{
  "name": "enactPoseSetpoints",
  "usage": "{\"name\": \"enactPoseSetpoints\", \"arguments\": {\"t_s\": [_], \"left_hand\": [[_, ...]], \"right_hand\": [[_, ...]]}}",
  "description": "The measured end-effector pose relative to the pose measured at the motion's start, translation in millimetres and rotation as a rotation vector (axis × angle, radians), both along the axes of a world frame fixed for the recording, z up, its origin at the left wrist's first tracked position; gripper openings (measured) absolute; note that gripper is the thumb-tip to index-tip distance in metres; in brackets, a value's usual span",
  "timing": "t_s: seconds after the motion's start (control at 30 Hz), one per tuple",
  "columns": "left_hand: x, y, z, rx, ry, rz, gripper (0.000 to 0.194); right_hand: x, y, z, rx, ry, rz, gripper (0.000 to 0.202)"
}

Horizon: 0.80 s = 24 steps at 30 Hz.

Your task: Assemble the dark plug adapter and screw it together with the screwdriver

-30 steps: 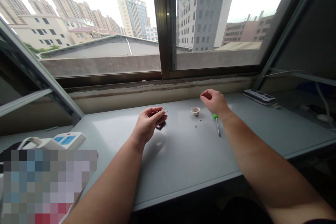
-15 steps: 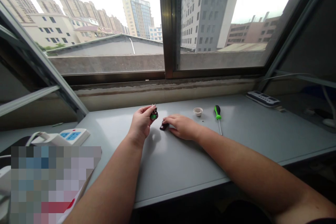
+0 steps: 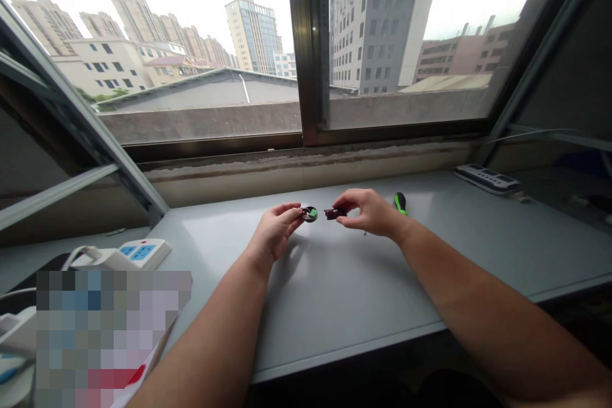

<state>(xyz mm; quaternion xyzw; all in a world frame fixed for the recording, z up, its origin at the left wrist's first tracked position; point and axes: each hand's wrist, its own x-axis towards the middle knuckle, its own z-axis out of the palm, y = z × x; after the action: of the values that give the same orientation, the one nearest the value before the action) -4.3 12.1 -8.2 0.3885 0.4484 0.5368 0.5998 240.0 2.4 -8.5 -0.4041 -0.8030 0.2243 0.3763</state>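
Between the left hand (image 3: pixel 275 228) and the right hand (image 3: pixel 369 210), only a narrow gap is left: the dark reddish casing piece (image 3: pixel 331 214), which half a second ago was being touched low over the table (image 3: pixel 325 319), has been taken up by the right hand and brought level with the round dark housing (image 3: pixel 306 217) in the left. That housing has also been turned, so that its hollow side and the green insert (image 3: pixel 313 213) are now shown, while the metal prongs seen earlier are no longer in view. For the work in hand, this seems to mean that both parts are held at once and can be compared or lined up, though they are not yet touching. By the left hand, the housing is pinched at its near edge between thumb and fingers, which are closed only as far as its rim allows. By the right hand, the casing piece is gripped from its far end, with the thumb below, the fingers above and a visible hollow between them and the palm. Just under the right hand's fingers, a small metallic bit (image 3: pixel 365 233) is seen, too small to be identified. Just behind the right wrist, the green-and-black screwdriver (image 3: pixel 400 203) is partly hidden, with only its handle visible.
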Motion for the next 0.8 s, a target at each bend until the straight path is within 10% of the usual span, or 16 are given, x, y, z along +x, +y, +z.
{"name": "enactPoseSetpoints", "arguments": {"t_s": [0.8], "left_hand": [[9.7, -7.9, -8.6, 0.015, -0.042, -0.125, 0.041]], "right_hand": [[-24.8, -6.8, -4.9, 0.19, 0.139, -0.047, 0.024]]}}
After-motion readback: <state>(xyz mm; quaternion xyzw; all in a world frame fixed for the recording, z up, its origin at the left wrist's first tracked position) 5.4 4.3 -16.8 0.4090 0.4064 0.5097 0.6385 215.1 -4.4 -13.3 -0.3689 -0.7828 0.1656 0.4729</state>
